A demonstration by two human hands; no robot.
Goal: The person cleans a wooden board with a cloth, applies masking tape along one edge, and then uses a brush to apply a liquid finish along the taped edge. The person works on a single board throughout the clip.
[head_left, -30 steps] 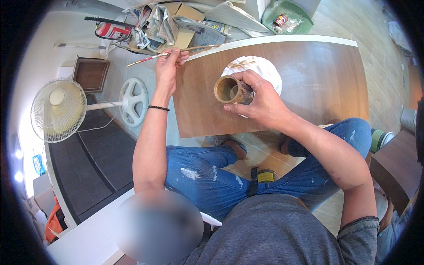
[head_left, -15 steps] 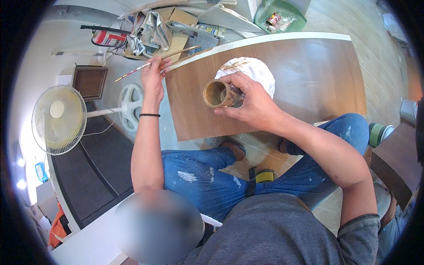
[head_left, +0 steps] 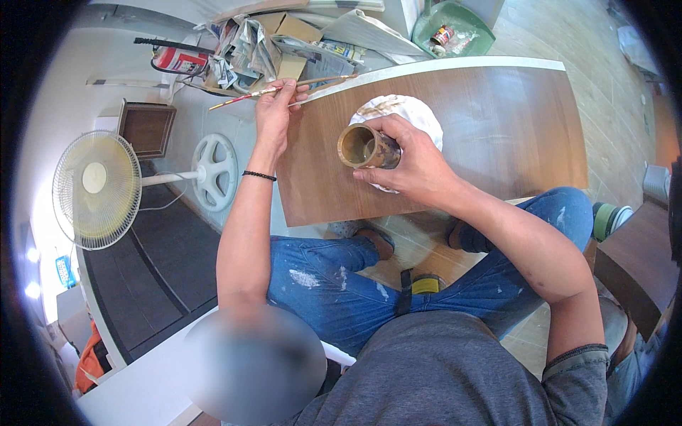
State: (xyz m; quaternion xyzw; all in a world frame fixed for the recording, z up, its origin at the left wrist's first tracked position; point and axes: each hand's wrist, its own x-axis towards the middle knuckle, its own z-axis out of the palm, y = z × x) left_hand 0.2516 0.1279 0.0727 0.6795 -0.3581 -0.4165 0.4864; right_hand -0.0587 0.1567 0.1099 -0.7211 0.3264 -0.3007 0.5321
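My left hand (head_left: 283, 99) grips a thin, red-and-white paintbrush (head_left: 234, 101) at the far left corner of a wood-patterned board (head_left: 511, 128) with a white edge; a brown stick-like length reaches rightward from my fingers. My right hand (head_left: 408, 160) is wrapped round a hollow, mottled brown cylinder (head_left: 368, 148), bamboo-like, its open end tilted toward me. Beneath and behind it is a round white pad (head_left: 425, 113) with brown streaks; whether the cylinder touches it I cannot tell.
Left: a standing fan (head_left: 92, 177), a black surface (head_left: 156, 263), a fire extinguisher (head_left: 177, 60). Behind the board: newspapers and cardboard (head_left: 284, 42), a green dustpan (head_left: 472, 35) holding a can. Right: a dark panel (head_left: 636, 255), with what looks like part of another person (head_left: 625, 355).
My left hand with the brush has risen slightly and moved right since half a second ago, after dipping left. My right hand keeps its grip on the cylinder, with little movement.
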